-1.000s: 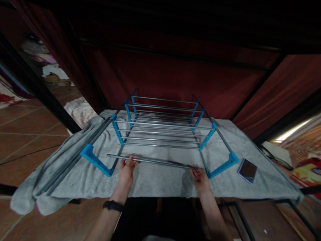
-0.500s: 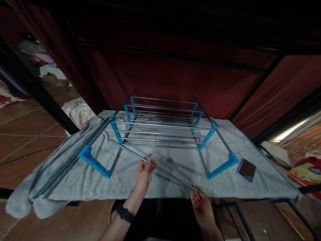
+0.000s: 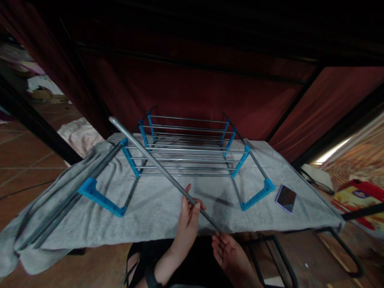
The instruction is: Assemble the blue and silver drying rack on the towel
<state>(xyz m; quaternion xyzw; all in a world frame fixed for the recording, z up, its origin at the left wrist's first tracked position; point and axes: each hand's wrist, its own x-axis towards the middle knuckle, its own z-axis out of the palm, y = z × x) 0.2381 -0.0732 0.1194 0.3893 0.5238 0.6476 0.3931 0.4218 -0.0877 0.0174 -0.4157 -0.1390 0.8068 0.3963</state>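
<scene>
A grey metal rod point(image 3: 156, 162) slants across in front of me, its far end raised at the upper left. Around its lower half are the closed fingers of my left hand point(image 3: 189, 216). The fingertips of my right hand point(image 3: 229, 253) pinch its near end; the very tip is hidden there. Beyond the rod stands a partly assembled rack point(image 3: 240, 162) of metal bars and blue plastic brackets. Its nearest blue brackets, one at left point(image 3: 102, 199) and one at right point(image 3: 258, 196), have no crossbar between them.
A grey cloth point(image 3: 162, 216) covers the table under the rack. Loose grey rods point(image 3: 64, 208) lie along its left side. A phone point(image 3: 286, 198) rests on the cloth at right. Behind are dark red panels point(image 3: 192, 88). A dark metal frame point(image 3: 283, 256) stands below at right.
The rod's far end has swung up and left, so it tilts more steeply toward me. Both hands have drawn closer together, and my view has shifted slightly right.
</scene>
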